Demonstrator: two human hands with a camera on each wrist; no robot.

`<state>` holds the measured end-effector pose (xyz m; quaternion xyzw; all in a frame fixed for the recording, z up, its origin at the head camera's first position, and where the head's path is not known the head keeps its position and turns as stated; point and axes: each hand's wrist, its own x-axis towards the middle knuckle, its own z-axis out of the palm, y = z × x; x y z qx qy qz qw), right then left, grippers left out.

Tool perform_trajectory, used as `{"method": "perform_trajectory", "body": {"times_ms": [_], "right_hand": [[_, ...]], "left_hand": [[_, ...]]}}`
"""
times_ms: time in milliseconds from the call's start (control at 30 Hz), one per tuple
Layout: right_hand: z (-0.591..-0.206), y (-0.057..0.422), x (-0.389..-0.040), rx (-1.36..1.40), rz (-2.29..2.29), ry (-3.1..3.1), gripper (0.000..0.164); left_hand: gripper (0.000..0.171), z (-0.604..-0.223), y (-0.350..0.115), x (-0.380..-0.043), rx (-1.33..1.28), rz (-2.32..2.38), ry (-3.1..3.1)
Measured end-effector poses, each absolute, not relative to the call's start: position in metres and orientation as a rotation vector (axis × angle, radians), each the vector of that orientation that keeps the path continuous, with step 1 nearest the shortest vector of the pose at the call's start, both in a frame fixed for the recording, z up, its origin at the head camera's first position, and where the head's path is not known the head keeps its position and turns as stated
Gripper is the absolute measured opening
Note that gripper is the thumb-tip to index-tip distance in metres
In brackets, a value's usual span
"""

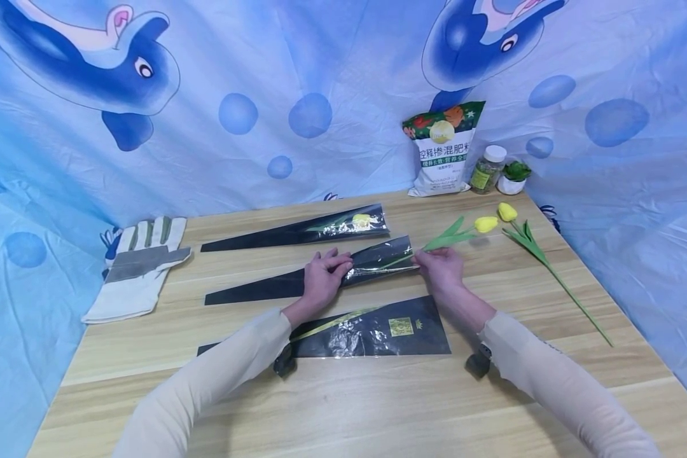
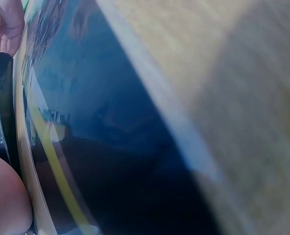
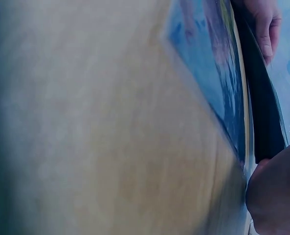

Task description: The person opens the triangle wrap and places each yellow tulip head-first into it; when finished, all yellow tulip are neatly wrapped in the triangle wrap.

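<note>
A black flower sleeve with a clear front (image 1: 382,253) lies in the middle row on the table. My left hand (image 1: 322,280) is on its body, fingers and thumb pinching the film. At the sleeve's wide mouth, my right hand (image 1: 442,270) pinches the stem of a yellow tulip (image 1: 485,224). The stem runs into the sleeve, while bloom and leaves stick out to the right. Both wrist views are blurred and show the hands only in part at the side.
Behind lies a sleeve with a yellow tulip inside (image 1: 298,230); in front, another black sleeve (image 1: 366,334). A loose yellow tulip (image 1: 549,267) lies at right. Work gloves (image 1: 140,270) lie at left. A fertilizer bag (image 1: 443,152), a jar (image 1: 486,170) and a potted plant (image 1: 514,178) stand behind.
</note>
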<state>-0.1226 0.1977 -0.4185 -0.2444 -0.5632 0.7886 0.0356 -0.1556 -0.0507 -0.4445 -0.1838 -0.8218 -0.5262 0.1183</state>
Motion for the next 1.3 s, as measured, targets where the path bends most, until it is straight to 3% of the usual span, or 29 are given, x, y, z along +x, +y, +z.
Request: {"method": "perform_trajectory", "body": {"times_ms": [267,567,767,1300], "right_hand": [[-0.4186,0.1975,-0.1219,-0.74,2.416,-1.71,0.045],[-0.4163,0.1989,-0.1212,-0.779,2.392,-1.708,0.034],[-0.4168,0.2,-0.1214,-0.78,2.41,-1.627,0.018],[-0.4157,0.1958,-0.1199,-0.726,2.398,-1.575,0.029]], "left_hand": [[0.013,-0.4425,-0.0513,-0.1538,-0.532,-1.537,-2.412],[0.013,-0.4429,-0.0506,-0.1554,-0.525,-1.53,-2.42],[0.012,-0.4433,-0.0498,-0.155,-0.532,-1.545,-2.414],[0.011,-0.4424,-0.0502,-0.1542,-0.508,-1.566,-2.431]]}}
